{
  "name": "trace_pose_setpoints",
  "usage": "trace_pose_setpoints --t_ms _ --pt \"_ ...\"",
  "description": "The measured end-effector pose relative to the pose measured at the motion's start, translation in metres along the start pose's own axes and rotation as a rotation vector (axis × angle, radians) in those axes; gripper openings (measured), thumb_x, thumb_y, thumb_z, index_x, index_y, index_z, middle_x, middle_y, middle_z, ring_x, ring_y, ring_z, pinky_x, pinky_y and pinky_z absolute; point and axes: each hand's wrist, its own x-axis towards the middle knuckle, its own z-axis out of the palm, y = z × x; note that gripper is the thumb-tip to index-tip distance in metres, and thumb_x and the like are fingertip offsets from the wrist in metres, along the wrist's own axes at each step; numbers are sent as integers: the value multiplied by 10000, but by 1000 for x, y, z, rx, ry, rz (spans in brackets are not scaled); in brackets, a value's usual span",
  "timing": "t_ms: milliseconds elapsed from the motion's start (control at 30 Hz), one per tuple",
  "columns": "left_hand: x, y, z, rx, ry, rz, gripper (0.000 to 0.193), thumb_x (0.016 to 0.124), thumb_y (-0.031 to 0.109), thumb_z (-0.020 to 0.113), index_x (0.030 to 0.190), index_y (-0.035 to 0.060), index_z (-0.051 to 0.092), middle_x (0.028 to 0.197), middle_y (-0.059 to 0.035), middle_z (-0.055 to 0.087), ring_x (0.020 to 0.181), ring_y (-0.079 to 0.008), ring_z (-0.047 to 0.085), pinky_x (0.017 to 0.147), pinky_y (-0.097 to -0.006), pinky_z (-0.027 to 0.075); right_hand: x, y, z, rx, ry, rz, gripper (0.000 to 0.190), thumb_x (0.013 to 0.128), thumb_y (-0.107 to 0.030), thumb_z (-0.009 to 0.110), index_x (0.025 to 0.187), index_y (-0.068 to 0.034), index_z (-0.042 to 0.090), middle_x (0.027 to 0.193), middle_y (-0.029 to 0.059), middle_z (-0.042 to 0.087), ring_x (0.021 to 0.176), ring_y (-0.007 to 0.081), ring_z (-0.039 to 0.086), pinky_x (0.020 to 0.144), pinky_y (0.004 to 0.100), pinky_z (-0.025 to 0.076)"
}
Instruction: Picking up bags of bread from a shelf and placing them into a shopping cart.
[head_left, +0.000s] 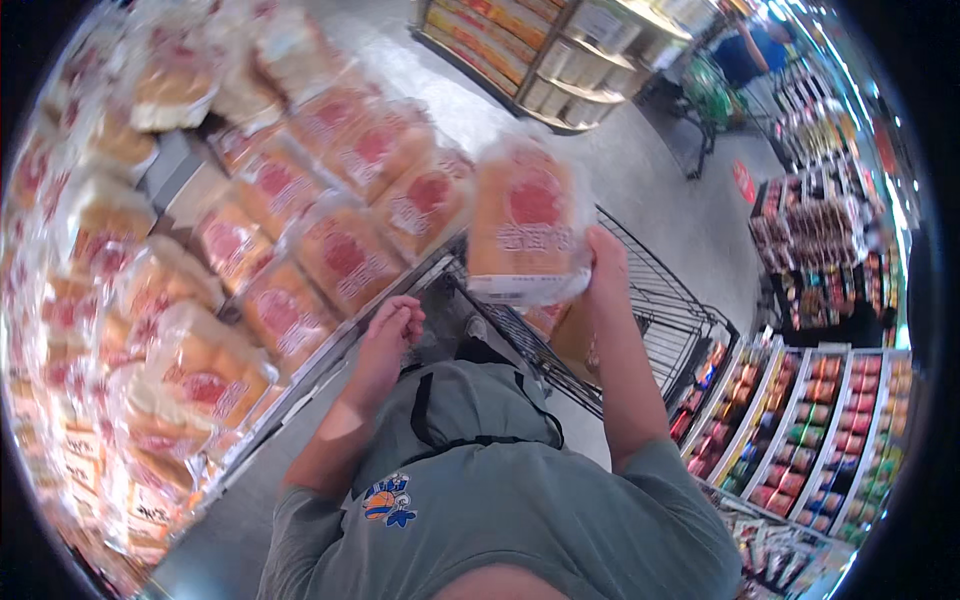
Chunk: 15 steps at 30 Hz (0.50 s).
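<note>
My right hand grips the lower right side of a clear plastic bag of bread with a red round print, held up over the near end of a black wire shopping cart. Inside the cart, partly hidden behind that bag and my forearm, is a brown cardboard-coloured item beside another red-printed package. My left hand is loosely curled with nothing seen in it, close to the front edge of the bread display. Rows of similar bagged bread lie on that display.
More bagged bread is piled along the left. A shelf unit stands ahead across the grey floor. Shelves of packaged goods are at the lower right. Farther off at the upper right, a person is beside another cart.
</note>
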Motion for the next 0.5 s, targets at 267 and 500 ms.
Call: trace_pose_setpoints --t_ms 267,500 --pt "45 -75 63 219 -153 -380 186 982 189 519 1146 104 537 972 9 571 858 -83 531 782 -243 448 -40 118 -146 -104 388 236 344 984 -232 482 698 -55 550 661 -11 527 633 84 472 591 259 380" --pt "55 -105 69 427 -24 -431 241 965 193 545 1181 85 545 1001 -16 593 865 -90 536 780 -234 444 10 240 -161 -19 251 344 357 987 -290 488 723 -60 557 647 0 520 588 110 476 565 289 392"
